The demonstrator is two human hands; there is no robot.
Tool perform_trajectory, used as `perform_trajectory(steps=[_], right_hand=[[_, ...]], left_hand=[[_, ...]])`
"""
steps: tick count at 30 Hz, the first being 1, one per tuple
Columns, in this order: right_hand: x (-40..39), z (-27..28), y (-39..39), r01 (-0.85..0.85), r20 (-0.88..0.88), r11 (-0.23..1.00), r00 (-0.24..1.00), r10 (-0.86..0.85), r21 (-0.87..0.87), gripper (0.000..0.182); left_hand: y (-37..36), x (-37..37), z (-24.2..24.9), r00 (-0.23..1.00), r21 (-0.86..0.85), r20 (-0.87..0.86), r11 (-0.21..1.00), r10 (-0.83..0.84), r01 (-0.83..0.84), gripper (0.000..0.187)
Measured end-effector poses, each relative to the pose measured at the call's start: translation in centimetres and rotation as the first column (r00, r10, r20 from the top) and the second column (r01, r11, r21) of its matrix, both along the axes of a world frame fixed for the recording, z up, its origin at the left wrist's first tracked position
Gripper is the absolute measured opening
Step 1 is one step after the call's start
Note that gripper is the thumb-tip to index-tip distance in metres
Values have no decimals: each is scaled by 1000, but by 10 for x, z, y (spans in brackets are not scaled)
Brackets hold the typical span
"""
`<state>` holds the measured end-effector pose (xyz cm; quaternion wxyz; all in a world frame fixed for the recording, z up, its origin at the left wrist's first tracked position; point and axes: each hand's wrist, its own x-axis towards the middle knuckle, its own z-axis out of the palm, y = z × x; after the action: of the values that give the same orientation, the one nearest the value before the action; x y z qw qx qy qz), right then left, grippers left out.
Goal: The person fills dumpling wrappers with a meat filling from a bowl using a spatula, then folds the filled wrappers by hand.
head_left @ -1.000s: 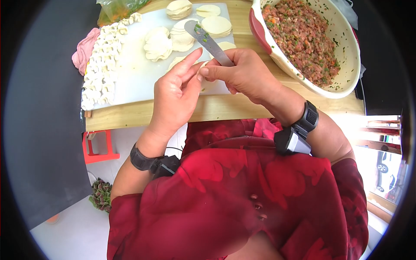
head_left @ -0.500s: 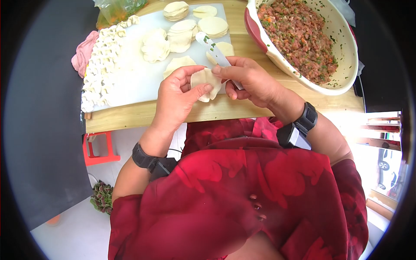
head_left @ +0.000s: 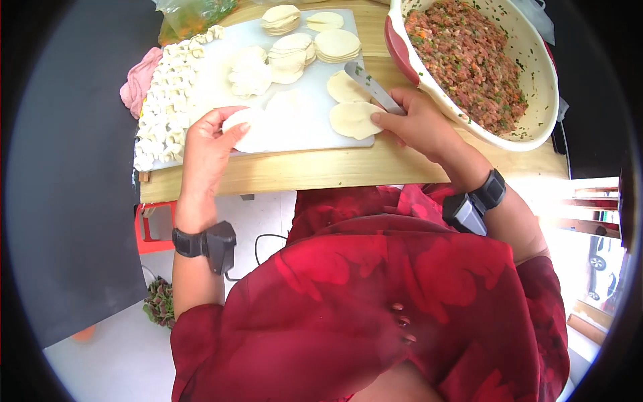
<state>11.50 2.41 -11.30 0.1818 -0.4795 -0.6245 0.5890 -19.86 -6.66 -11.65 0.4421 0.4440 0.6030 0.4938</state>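
A round dough wrapper (head_left: 246, 134) is pinched between the thumb and fingers of my left hand (head_left: 209, 144), over the front part of the white cutting board (head_left: 308, 137). My right hand (head_left: 422, 124) grips a flat, round-ended metal spatula (head_left: 375, 88) with green bits stuck to its tip. The right thumb also presses on the edge of another wrapper (head_left: 351, 120) at the board's right side. Just behind that one lies a further wrapper (head_left: 347, 87), partly under the spatula. Glare washes out the wrappers near the board's middle.
Stacks of wrappers (head_left: 337, 45) sit toward the back of the board. Rows of folded dumplings (head_left: 164, 100) line its left side. A large bowl (head_left: 536, 124) of minced filling (head_left: 469, 63) stands at right. A pink cloth (head_left: 139, 80) and plastic bag (head_left: 194, 13) lie at left.
My hands have moved apart: the left went left with one wrapper, the right went right with the spatula. The wrapper edges held together between them are now separate.
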Motion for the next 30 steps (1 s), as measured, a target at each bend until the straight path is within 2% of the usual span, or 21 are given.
perform_trajectory(steps=[2, 4, 5, 6, 7, 8, 9, 10, 12, 14, 15, 17, 19, 20, 22, 24, 25, 27, 29, 30], right_hand=[[3, -10, 2, -45, 201, 982, 980, 7, 184, 25], [5, -10, 1, -60, 199, 979, 980, 21, 193, 26], [6, -9, -1, -71, 200, 977, 979, 31, 200, 26], [6, -10, -3, -71, 200, 977, 979, 30, 202, 26], [5, -10, -5, -36, 191, 948, 981, -26, 316, 27], [4, -10, -7, -2, 175, 905, 981, -81, 426, 27], [2, -7, -8, 0, 175, 904, 981, -82, 428, 27], [-1, -3, -10, 35, 112, 914, 990, -87, 404, 27], [-9, 4, -12, 67, 50, 924, 994, -92, 376, 26], [-19, 9, -9, -59, 75, 937, 997, 35, 344, 28], [-27, 13, -7, -55, 74, 938, 997, 32, 343, 28], [-46, 19, 2, -172, 271, 901, 961, 64, 397, 32], [-68, 16, 17, -220, 326, 885, 942, 83, 411, 32], [-77, 15, 22, -276, 386, 865, 917, 105, 420, 33], [-91, 15, 26, -285, 395, 874, 911, 119, 395, 31], [-95, 16, 26, -302, 406, 880, 903, 140, 368, 29], [-97, 16, 25, -292, 344, 889, 924, 166, 354, 27], [-99, 14, 23, -292, 283, 894, 938, 199, 340, 25], [-98, 11, 20, -188, 2, 968, 982, 191, 169, 19], [-96, 12, 18, -192, 4, 967, 981, 194, 167, 19]], left_hand=[[5, -16, 3, 963, -44, -268, 999, 8, -21, 27], [9, -25, 0, 959, 5, -283, 1000, 12, -11, 30], [9, -18, 9, 754, 162, -640, 985, 148, -56, 30], [8, -11, 13, 415, 321, -858, 947, 304, -30, 30], [8, -4, 12, 415, 322, -857, 946, 305, -29, 30], [9, 3, 12, 482, 344, -828, 938, 286, 33, 29], [9, 12, 11, 545, 367, -797, 925, 261, 93, 28], [8, 23, 9, 546, 367, -796, 926, 260, 93, 28], [8, 46, 5, 607, 326, -790, 897, 85, 299, 22], [10, 55, 5, 564, 315, -820, 900, 97, 303, 22], [10, 57, 5, 519, 303, -848, 902, 107, 309, 22], [10, 55, 1, 516, 324, -848, 889, 120, 325, 22], [10, 54, -3, 512, 348, -848, 873, 138, 342, 21], [8, 54, -5, 530, 371, -832, 875, 164, 311, 21], [6, 55, -6, 549, 396, -814, 875, 192, 280, 21], [5, 57, -8, 650, 463, -721, 864, 239, 197, 20], [4, 56, -10, 650, 465, -720, 864, 243, 192, 20], [2, 52, -14, 742, 439, -635, 890, 213, 121, 22], [0, 53, -10, 771, 431, -605, 896, 198, 108, 23], [0, 54, -8, 799, 423, -576, 900, 174, 108, 24]])
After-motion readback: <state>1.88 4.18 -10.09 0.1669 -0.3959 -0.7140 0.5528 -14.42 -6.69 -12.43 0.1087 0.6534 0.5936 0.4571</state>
